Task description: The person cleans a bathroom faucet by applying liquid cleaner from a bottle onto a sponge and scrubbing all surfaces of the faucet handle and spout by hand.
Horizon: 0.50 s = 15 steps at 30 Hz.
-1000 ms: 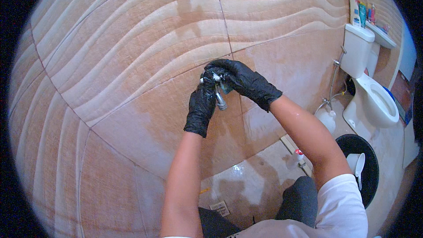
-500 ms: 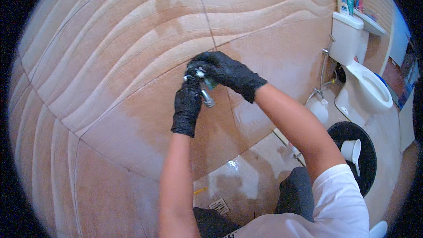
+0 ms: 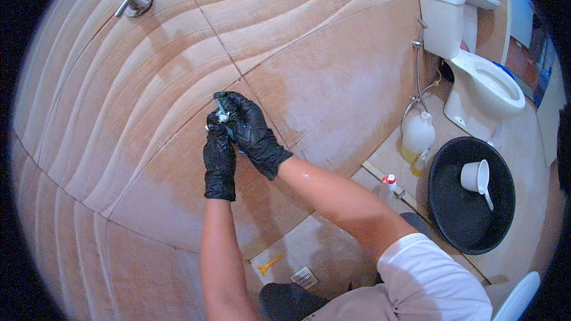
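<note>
- Two black-gloved hands meet at the tiled wall (image 3: 345, 71): left hand (image 3: 219, 148) lower, right hand (image 3: 250, 131) beside it.
- Left fingers curl inward; their grip is hidden.
- Right fingers bend closed around a greenish piece (image 3: 220, 106), beside white foam (image 3: 223, 117), near the smooth tile's top-right corner.
- White dipper (image 3: 473, 176) inside black basin (image 3: 452, 217), toward its right rim.

left hand (image 3: 219, 157): thin black glove (image 3: 219, 178), creased, faint sheen, cuff just past wrist | right hand (image 3: 247, 125): matching black glove (image 3: 262, 145), cuff wrinkled | forearms (image 3: 223, 255): bare | shirt (image 3: 357, 308): pale, softly folded; white right sleeve (image 3: 428, 273), short, loose, ending near elbow | legwear (image 3: 290, 302): dark grey, plain
</note>
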### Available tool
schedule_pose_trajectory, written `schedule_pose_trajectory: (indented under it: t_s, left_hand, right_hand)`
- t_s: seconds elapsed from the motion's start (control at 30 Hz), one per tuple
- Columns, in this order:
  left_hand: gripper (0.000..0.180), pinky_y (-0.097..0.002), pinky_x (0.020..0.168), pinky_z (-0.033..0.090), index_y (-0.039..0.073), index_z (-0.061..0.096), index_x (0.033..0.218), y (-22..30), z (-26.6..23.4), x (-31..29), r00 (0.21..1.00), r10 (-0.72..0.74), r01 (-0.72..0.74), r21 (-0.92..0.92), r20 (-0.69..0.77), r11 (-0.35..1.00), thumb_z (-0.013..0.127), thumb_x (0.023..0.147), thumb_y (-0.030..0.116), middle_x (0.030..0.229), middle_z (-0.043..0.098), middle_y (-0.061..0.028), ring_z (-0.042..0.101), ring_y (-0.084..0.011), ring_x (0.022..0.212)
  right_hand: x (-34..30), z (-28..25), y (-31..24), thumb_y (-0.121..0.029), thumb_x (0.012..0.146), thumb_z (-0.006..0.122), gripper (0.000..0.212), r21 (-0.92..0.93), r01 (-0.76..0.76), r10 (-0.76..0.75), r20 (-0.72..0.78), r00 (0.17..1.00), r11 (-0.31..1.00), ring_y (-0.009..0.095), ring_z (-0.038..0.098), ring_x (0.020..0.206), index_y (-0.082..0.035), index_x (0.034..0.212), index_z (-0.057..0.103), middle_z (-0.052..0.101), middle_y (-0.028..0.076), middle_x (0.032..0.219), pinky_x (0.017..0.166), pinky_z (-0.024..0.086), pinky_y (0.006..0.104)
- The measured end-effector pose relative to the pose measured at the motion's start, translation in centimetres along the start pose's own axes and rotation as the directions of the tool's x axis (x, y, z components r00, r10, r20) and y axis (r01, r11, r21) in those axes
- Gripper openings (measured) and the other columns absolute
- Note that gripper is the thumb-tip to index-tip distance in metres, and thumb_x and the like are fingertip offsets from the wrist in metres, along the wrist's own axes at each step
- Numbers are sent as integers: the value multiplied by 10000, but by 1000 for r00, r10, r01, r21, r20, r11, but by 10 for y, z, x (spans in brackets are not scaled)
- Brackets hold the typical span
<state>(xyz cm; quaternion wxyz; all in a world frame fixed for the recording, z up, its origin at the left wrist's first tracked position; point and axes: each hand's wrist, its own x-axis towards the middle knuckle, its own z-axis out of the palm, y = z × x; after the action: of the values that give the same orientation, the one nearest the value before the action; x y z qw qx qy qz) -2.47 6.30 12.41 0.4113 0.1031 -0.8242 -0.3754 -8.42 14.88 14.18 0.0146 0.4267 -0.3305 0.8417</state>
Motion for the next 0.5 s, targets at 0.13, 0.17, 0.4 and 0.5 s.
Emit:
schedule_pose_trajectory:
  t_s: [0.13, 0.17, 0.4, 0.5]
  left_hand:
    - [518, -329, 827, 412, 82, 443, 1220, -10, -2, -2, 999, -47, 50, 115, -25, 992, 194, 939, 438, 1066, 570, -148, 550, -238, 959]
    - [522, -324, 829, 414, 69, 443, 1220, -11, -6, 1, 998, -57, 58, 80, -17, 995, 202, 939, 437, 1075, 569, -147, 552, -239, 957]
    - [516, -300, 862, 396, 55, 474, 1202, -5, 2, 7, 975, -220, 217, -322, 29, 921, 279, 931, 447, 1090, 568, -125, 521, -199, 998]
    - [486, -295, 868, 393, 56, 470, 1206, -14, -16, 2, 987, -157, 153, -86, -43, 985, 299, 934, 421, 1089, 562, -104, 515, -186, 998]
  right_hand:
    - [-10, 1, 3, -189, 879, 490, 314, 25, -46, 48, -73, 996, 999, 125, 519, 907, -5, 1133, 511, 578, 68, 1003, 819, 417, 272]
    - [-15, 3, 3, -187, 877, 494, 314, 70, -43, 47, -64, 997, 997, 122, 518, 901, -6, 1133, 510, 577, 64, 1000, 817, 418, 270]
    - [-7, -11, -2, -160, 871, 493, 315, 47, -81, 83, -46, 996, 996, 127, 523, 922, -9, 1147, 499, 576, 55, 998, 840, 421, 275]
    - [-14, -2, -12, -142, 876, 482, 302, 153, -121, 123, -4, 992, 981, 128, 532, 905, -12, 1147, 506, 582, 53, 997, 826, 430, 271]
